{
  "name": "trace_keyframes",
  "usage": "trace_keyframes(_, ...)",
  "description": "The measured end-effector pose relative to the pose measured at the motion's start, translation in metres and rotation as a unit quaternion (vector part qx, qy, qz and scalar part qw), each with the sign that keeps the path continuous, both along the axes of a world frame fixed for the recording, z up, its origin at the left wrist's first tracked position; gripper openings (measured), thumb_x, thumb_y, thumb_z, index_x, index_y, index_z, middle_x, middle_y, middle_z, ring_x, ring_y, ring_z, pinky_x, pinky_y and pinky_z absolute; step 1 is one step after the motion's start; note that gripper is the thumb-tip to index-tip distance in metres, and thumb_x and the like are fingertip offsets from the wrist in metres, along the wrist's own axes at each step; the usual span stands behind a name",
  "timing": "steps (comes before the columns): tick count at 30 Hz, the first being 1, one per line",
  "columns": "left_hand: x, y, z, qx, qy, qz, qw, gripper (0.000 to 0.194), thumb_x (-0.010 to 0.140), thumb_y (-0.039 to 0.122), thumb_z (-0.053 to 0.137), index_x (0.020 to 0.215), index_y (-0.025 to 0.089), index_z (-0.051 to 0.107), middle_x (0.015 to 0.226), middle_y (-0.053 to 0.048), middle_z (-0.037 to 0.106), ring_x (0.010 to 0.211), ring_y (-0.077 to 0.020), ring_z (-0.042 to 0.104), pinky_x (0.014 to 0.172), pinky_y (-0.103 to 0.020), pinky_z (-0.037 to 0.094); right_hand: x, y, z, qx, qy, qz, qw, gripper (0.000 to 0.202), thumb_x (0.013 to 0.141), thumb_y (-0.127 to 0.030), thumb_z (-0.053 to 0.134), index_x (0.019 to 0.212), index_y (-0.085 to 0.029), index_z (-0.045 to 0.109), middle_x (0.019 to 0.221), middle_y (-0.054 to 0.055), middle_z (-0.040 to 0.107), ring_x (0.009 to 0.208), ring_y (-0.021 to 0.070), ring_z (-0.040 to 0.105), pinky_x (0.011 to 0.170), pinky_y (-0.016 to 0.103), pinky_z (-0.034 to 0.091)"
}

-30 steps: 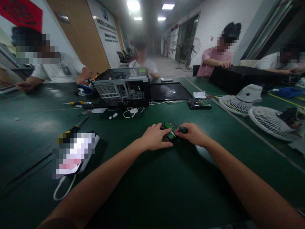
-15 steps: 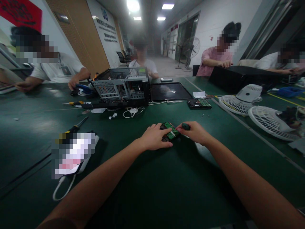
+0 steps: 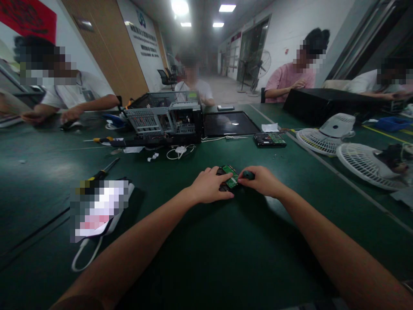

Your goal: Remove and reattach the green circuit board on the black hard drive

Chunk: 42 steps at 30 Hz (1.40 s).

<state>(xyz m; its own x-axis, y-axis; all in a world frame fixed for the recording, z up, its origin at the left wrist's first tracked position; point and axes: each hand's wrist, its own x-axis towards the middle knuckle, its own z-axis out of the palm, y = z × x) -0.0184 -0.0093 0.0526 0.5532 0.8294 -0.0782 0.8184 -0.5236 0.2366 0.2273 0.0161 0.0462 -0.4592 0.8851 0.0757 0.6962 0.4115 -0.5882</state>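
Note:
A small black device with a green circuit board [image 3: 231,180] lies on the green table [image 3: 193,249] in front of me. My left hand [image 3: 211,185] rests over its left side, fingers spread, with the thumb near its lower edge. At its right edge, my right hand [image 3: 261,181] has its fingers closed round a dark-handled tool [image 3: 248,175]. The tool's tip is too small to make out.
Beyond are an open computer case [image 3: 164,118], a flat black panel [image 3: 230,123] and another drive-like device [image 3: 270,140]. White fan parts [image 3: 325,140] lie right. A phone [image 3: 101,211] and screwdriver [image 3: 97,175] lie left. People sit around the table.
My right hand and the tool have shifted slightly left and down. My left hand stays put. The person at left has moved a hand away from the blue item; the person in pink has shifted their arms.

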Motion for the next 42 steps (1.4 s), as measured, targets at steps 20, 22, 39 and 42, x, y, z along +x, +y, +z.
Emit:
trace_keyframes(20,-0.001,0.000,-0.001,-0.008,-0.001,0.001,1.000,0.085,0.084,0.082,0.051,0.157,0.040,0.038,0.159,-0.012,0.037,0.133,-0.0421,0.046,0.107,-0.056,0.042,-0.004,-0.003,-0.004,-0.049,0.030,-0.025,0.998,0.022,0.084,-0.043,0.069,0.088,-0.022,0.072,0.078,0.001,0.070,0.072,0.0173,0.059,0.065,0.029,0.042)
trace_keyframes(22,0.000,0.000,-0.001,-0.005,0.000,0.001,1.000,0.085,0.084,0.081,0.052,0.157,0.040,0.038,0.159,-0.011,0.037,0.133,-0.0420,0.046,0.107,-0.056,0.042,-0.002,-0.003,-0.002,-0.054,0.034,-0.030,0.997,0.023,0.084,-0.044,0.069,0.089,-0.022,0.072,0.079,0.001,0.070,0.072,0.0174,0.059,0.064,0.029,0.042)
trace_keyframes(39,0.005,-0.003,-0.001,0.005,-0.010,0.032,0.999,0.081,0.085,0.077,0.055,0.156,0.040,0.042,0.155,-0.015,0.041,0.134,-0.0447,0.045,0.105,-0.057,0.042,0.007,-0.003,0.016,0.105,0.309,-0.144,0.934,0.036,0.092,-0.057,0.066,0.096,-0.021,0.067,0.084,0.004,0.068,0.063,0.0133,0.055,0.056,0.029,0.045)
trace_keyframes(42,0.006,-0.001,-0.004,0.013,-0.016,0.037,0.999,0.079,0.086,0.076,0.055,0.155,0.039,0.043,0.152,-0.016,0.044,0.133,-0.0444,0.046,0.104,-0.056,0.043,0.003,-0.006,0.015,0.078,0.332,-0.122,0.932,0.036,0.095,-0.057,0.062,0.101,-0.022,0.062,0.091,0.005,0.071,0.058,0.0114,0.055,0.052,0.027,0.044)
